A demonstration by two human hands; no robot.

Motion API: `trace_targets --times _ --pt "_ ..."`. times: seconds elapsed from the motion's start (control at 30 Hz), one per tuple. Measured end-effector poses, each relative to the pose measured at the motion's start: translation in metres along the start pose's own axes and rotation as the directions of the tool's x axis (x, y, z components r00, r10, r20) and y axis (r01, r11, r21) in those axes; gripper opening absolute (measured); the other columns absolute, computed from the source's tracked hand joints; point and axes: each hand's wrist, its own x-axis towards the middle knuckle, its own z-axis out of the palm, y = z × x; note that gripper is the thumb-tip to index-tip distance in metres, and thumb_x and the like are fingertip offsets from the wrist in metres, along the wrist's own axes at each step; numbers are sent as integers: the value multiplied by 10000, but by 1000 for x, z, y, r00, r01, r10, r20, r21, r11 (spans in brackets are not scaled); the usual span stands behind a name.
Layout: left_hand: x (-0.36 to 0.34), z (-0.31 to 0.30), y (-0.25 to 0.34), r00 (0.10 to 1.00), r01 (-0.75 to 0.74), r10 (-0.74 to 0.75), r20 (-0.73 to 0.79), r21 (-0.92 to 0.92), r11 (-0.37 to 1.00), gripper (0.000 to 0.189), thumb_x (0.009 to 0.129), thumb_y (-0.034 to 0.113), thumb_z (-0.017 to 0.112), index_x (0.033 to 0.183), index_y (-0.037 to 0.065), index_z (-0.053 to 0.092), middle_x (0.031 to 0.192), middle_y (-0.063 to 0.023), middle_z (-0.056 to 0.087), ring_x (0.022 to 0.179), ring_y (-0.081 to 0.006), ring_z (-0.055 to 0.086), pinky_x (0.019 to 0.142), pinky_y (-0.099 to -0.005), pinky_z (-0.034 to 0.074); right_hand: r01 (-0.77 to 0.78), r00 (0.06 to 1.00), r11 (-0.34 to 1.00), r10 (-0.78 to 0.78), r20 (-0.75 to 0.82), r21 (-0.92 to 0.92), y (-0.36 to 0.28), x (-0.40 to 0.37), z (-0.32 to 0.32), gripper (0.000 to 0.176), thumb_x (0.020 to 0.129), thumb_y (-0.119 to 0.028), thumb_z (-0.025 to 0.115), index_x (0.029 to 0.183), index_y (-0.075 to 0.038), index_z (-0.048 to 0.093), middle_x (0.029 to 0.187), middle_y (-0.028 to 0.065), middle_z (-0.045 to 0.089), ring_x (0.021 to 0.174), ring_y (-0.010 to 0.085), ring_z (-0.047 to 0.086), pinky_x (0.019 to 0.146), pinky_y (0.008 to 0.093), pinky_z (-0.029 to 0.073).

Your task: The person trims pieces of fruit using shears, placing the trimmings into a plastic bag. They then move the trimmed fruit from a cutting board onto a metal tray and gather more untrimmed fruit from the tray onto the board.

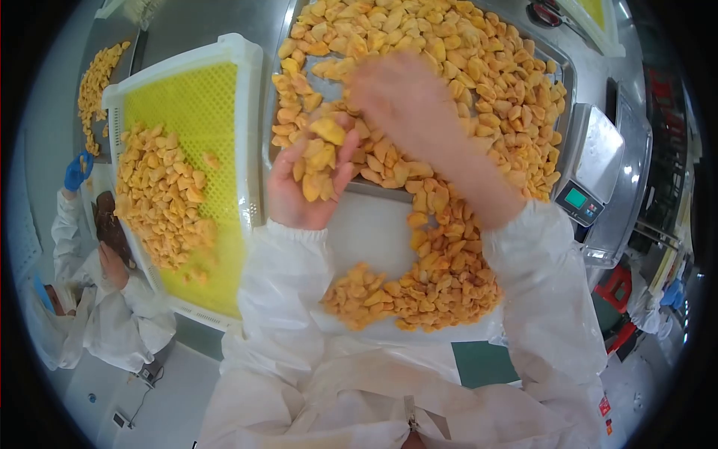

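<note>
Gathering step, judged from the pose: left hand (299, 196), cupped palm-up with fingers half curled, cradling a handful of orange-yellow dried fruit pieces (318, 168) at the near edge of the shallow steel tray (568, 75). Right hand (400, 97), blurred above the tray's heap; finger spread not discernible. Next move, as a judgement: calls for a level palm against spills. Count: hands, two; steel tray, one; white plastic crate with yellow mesh floor (250, 127), one; digital scale (598, 146), one; loose heap on white board (370, 232), one; pieces, beyond counting.
</note>
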Motion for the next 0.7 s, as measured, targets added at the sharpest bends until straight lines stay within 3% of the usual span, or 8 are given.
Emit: trace_targets --times 0.07,0.17,0.2,0.27,0.37,0.43,0.57,0.7 --pt "-1 -9 8 989 62 -46 144 -111 992 475 930 295 486 1364 107 445 1326 -93 537 1134 -283 587 691 -330 578 -66 982 952 9 -189 -299 53 14 -1 229 786 -164 671 1013 -141 694 896 61 666 912 258 589 834 379 479" --pt "-11 -7 12 997 72 -71 38 -28 997 480 932 284 481 1379 115 434 1279 -76 556 1104 -252 594 641 -318 563 -57 995 949 29 -92 -311 75 6 -8 247 792 -139 682 1037 -111 684 921 81 674 838 275 612 792 370 497" --pt "-10 -11 13 996 72 -71 62 -23 997 486 932 281 481 1387 118 428 1266 -73 559 1083 -245 597 626 -315 556 -232 972 955 221 -76 -185 73 4 -12 254 807 -136 675 1058 -96 677 916 82 678 829 269 626 772 354 502" --pt "-9 -23 14 992 75 -73 106 -23 997 500 931 276 481 1402 123 414 1240 -66 566 1043 -229 605 597 -309 541 -566 824 823 565 38 49 66 -1 -20 270 836 -129 660 1099 -67 663 905 83 684 811 257 654 733 320 510" --pt "-14 -9 12 992 64 -60 108 -36 997 498 934 217 491 1409 120 379 1143 -72 549 925 -216 548 578 -278 536 -543 806 644 580 119 539 71 -3 -26 348 856 -121 644 1180 5 614 890 87 683 841 223 675 684 278 511" --pt "-15 -8 9 990 77 -73 117 -28 997 502 935 211 484 1416 122 373 1200 -88 537 953 -222 555 571 -273 522 -546 792 482 564 234 686 71 -7 -30 404 873 -115 620 1252 17 571 996 96 681 843 146 622 762 247 486" --pt "-16 -3 10 991 95 -95 96 0 995 501 945 217 465 1427 122 365 1319 -113 498 1056 -247 562 627 -289 538 -557 739 226 574 353 799 72 -6 -36 416 882 -98 584 1273 38 550 1071 123 677 846 106 595 811 241 481" --pt "-13 6 10 985 121 -117 123 -26 992 486 944 260 462 1409 126 413 1341 -100 510 1132 -289 568 761 -375 584 -530 752 173 549 366 830 67 -7 -40 391 888 -122 579 1246 34 566 1069 136 678 851 126 604 830 266 487"
